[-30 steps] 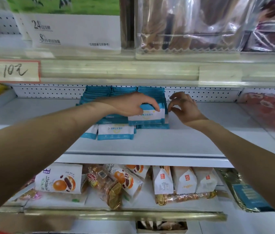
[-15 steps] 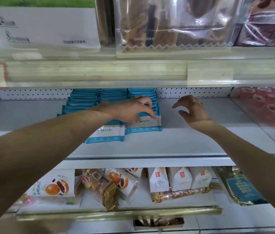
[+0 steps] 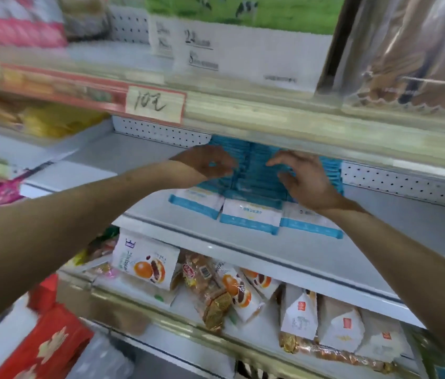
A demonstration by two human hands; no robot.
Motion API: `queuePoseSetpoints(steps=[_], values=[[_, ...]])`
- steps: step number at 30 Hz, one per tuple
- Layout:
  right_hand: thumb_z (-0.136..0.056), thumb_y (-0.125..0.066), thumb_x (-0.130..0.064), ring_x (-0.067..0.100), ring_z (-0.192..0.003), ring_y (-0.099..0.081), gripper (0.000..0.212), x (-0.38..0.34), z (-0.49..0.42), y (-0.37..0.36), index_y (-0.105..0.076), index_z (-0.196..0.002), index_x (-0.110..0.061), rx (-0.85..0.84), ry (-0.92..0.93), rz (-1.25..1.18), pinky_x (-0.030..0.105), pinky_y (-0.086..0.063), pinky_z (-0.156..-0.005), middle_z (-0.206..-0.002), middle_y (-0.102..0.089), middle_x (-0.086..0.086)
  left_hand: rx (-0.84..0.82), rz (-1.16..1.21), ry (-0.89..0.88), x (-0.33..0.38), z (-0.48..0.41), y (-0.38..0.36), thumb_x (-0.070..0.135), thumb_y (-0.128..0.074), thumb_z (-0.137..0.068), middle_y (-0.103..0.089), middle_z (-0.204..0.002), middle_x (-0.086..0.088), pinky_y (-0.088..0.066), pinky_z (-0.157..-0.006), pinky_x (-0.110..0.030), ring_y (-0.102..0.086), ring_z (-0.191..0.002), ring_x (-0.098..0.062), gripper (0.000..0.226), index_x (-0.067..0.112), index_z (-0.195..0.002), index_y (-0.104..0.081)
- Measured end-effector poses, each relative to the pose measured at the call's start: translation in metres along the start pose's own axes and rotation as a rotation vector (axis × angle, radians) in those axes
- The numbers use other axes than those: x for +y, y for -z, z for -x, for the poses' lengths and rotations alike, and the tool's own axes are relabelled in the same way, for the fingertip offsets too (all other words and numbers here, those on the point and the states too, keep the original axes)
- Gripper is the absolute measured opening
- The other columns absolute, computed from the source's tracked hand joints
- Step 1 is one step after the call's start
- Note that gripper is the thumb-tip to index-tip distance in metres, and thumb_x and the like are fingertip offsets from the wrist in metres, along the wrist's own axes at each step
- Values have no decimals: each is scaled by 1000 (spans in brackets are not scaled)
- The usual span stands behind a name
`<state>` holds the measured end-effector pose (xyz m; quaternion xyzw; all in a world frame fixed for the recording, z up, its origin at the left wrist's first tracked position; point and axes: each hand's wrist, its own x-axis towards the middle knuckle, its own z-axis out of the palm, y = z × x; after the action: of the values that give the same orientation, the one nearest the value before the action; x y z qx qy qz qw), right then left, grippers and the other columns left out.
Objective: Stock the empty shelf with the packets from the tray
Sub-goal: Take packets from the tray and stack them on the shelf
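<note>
Blue-and-white packets (image 3: 251, 214) lie in three overlapping rows on the white middle shelf (image 3: 396, 222), running back to the pegboard wall. My left hand (image 3: 207, 164) hovers over the left row, fingers curled and apart, with nothing held in it. My right hand (image 3: 303, 179) is spread over the middle and right rows, fingers apart, resting on or just above the packets. The tray is not in view.
A price strip with a handwritten "10" tag (image 3: 155, 103) fronts the shelf above. Below, pastry packs (image 3: 144, 265) and white triangular packs (image 3: 299, 313) fill the lower shelf. Red boxes (image 3: 49, 343) sit at lower left. Bare shelf lies left and right of the packets.
The view has swung right and tilted. My right hand has moved left onto the packet rows. My left hand has let go of the front packet and drawn back over the left row.
</note>
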<state>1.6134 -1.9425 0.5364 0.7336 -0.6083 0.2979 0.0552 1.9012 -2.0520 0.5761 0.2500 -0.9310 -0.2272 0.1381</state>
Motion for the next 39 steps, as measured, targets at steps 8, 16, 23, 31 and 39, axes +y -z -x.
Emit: queuePoseSetpoints(steps=[8,16,23,31,39], values=[[-97,-54,-20,23,-117,-54,28,-198,-100,-128,-62,-121,-31,-272,412,-209,45,-44,-100,-125,-56,-4,276,-116,383,-100,240,92,42,-52,-104,-66,-123,15,-49,-92,-25,-60,-110,-3,33,26,-129,-67],[-89,-57,-18,24,-110,-55,27,-378,-101,-253,-66,-113,-27,-358,699,-291,44,-41,-91,-115,-58,-11,321,-196,810,-135,485,93,41,-58,-102,-71,-119,7,-51,-93,-34,-67,-104,-13,30,25,-125,-68],[-91,-55,-13,27,-108,-57,28,-482,-70,-334,-67,-116,-18,-624,797,-331,44,-48,-93,-116,-60,4,330,-180,1074,-138,611,60,41,-60,-99,-70,-116,3,-52,-91,-34,-67,-102,-18,32,23,-125,-68],[-98,-54,-14,20,-125,-51,36,-540,-28,-379,-60,-133,-20,-936,770,-298,25,-35,-97,-137,-52,4,30,-203,1072,-160,671,10,19,-60,-98,-55,-143,5,-38,-112,-36,-49,-131,-19,43,29,-140,-57],[-98,-56,-15,5,-110,-49,35,-542,-37,-385,-62,-130,-27,-932,751,-303,26,-41,-96,-130,-52,-8,-268,-335,955,-189,682,-3,11,-55,-93,-42,-156,7,-36,-115,-47,-31,-147,-19,60,37,-147,-46]])
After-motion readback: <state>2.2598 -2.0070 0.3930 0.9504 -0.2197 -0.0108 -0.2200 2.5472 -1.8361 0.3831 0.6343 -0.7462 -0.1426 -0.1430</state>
